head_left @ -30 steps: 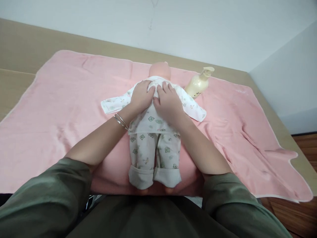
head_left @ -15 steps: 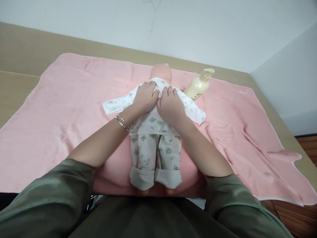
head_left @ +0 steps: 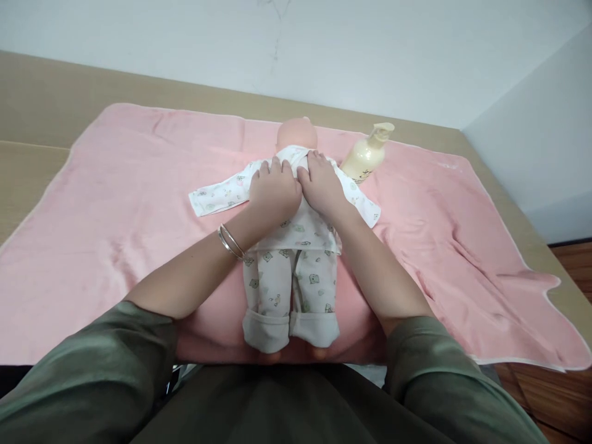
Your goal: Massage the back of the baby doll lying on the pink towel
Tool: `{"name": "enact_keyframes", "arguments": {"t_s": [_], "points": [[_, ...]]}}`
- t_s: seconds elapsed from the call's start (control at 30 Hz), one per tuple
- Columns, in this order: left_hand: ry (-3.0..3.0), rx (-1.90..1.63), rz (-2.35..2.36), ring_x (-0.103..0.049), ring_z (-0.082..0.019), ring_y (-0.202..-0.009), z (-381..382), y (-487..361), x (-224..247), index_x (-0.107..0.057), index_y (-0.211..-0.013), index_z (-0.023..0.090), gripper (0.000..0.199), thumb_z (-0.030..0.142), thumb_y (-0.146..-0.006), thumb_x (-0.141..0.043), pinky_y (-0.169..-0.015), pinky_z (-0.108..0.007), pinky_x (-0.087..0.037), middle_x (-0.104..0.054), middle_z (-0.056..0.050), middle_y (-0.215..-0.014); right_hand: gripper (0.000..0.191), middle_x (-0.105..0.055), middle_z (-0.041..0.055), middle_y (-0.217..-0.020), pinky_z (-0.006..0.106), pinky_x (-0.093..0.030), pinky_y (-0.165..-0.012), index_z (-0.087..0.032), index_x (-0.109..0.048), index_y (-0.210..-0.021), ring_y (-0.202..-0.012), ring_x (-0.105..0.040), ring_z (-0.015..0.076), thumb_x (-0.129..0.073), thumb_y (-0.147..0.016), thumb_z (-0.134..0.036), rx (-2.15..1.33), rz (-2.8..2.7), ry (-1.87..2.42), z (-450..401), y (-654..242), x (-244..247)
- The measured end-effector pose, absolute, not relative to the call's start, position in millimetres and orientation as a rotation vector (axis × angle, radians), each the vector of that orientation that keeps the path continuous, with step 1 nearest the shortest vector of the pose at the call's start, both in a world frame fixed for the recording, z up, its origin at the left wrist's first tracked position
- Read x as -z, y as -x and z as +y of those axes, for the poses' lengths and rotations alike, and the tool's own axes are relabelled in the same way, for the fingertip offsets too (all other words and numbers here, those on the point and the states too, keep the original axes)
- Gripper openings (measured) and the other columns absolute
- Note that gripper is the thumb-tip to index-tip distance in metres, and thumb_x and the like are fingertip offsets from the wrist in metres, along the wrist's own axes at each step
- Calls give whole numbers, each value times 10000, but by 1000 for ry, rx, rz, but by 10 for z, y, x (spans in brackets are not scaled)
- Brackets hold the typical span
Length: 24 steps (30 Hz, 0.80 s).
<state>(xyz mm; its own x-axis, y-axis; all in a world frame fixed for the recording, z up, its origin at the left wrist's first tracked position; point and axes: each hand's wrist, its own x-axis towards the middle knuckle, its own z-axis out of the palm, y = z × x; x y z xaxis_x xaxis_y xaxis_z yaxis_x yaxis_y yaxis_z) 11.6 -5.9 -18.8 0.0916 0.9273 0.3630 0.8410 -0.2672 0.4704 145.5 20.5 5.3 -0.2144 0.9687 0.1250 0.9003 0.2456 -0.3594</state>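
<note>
A baby doll lies on a pink blanket, its feet toward me. It wears a white patterned top with sleeves spread out, and patterned trousers with rolled cuffs. My left hand rests on the left of the doll's chest, back up, fingers apart. On the right of the chest lies my right hand, flat, fingers pointing toward the doll's shoulder. The two hands touch or nearly touch at the thumbs, covering part of the top.
A cream pump bottle lies tilted beside the doll's sleeve on the right. The blanket covers much of a wooden surface, with a white wall behind it.
My left hand has slid slightly down and toward the middle of the chest. My right hand has moved a little up toward the doll's shoulder. The view has shifted slightly.
</note>
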Motion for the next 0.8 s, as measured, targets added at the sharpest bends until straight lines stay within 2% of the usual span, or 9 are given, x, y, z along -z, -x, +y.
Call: {"name": "enact_keyframes", "arguments": {"t_s": [0.07,0.13,0.2,0.27,0.37,0.5,0.57,0.8], "points": [[-2221,-950,1724,-513,-459,-1426,85,-38,212,-641,-1228,101,388,285,-961,-428,-1248,-666,-354,-634,-265,-1413,667,-400,305,-1672,561,-235,-1363,119,-350,-1582,-1617,-341,378,-284,-1043,-268,-222,-2254,1751,89,-1361,-78],[-2196,-964,1654,-600,-414,-1297,239,57,235,-666,-1043,154,285,295,-953,-435,-1214,-628,-418,-703,-223,-1220,654,-418,342,-1643,574,-261,-1350,154,-368,-1554,-1602,-358,406,-289,-1030,-228,-182,-2280,1748,-22,-1280,-112],[-2143,-993,1622,-662,-354,-1106,346,134,250,-634,-874,208,238,314,-953,-436,-1110,-571,-517,-720,-168,-1028,639,-414,341,-1646,587,-294,-1336,140,-389,-1549,-1603,-352,417,-304,-1016,-201,-181,-2260,1740,-86,-1239,-141],[-2107,-1049,1617,-664,-307,-983,389,168,264,-590,-789,233,248,327,-960,-437,-1032,-522,-559,-712,-135,-928,606,-443,308,-1643,588,-323,-1325,91,-452,-1530,-1599,-366,403,-316,-1012,-192,-211,-2231,1733,-81,-1246,-156],[-2101,-1128,1627,-660,-301,-1023,380,151,297,-607,-817,234,227,323,-963,-457,-1071,-505,-538,-724,-131,-963,559,-475,239,-1649,536,-308,-1346,14,-530,-1494,-1599,-384,349,-346,-1034,-245,-282,-2200,1726,31,-1320,-136],[-2108,-1127,1660,-650,-332,-1148,367,111,348,-677,-957,203,255,328,-965,-455,-1122,-519,-510,-735,-155,-1090,664,-326,211,-1741,517,-183,-1393,19,-354,-1623,-1660,-262,312,-375,-1031,-281,-305,-2162,1763,177,-1398,-57],[-2105,-1146,1659,-649,-327,-1162,377,110,360,-687,-987,203,261,328,-967,-459,-1125,-508,-514,-739,-147,-1099,684,-318,204,-1745,531,-172,-1393,13,-332,-1636,-1662,-256,310,-368,-1023,-288,-301,-2156,1760,196,-1404,-27],[-2131,-1083,1724,-656,-333,-1068,320,83,303,-625,-824,208,219,281,-973,-482,-1090,-560,-517,-686,-127,-939,688,-322,225,-1738,512,-177,-1391,45,-335,-1629,-1655,-267,332,-349,-1032,-296,-272,-2198,1765,180,-1393,-34]]}}
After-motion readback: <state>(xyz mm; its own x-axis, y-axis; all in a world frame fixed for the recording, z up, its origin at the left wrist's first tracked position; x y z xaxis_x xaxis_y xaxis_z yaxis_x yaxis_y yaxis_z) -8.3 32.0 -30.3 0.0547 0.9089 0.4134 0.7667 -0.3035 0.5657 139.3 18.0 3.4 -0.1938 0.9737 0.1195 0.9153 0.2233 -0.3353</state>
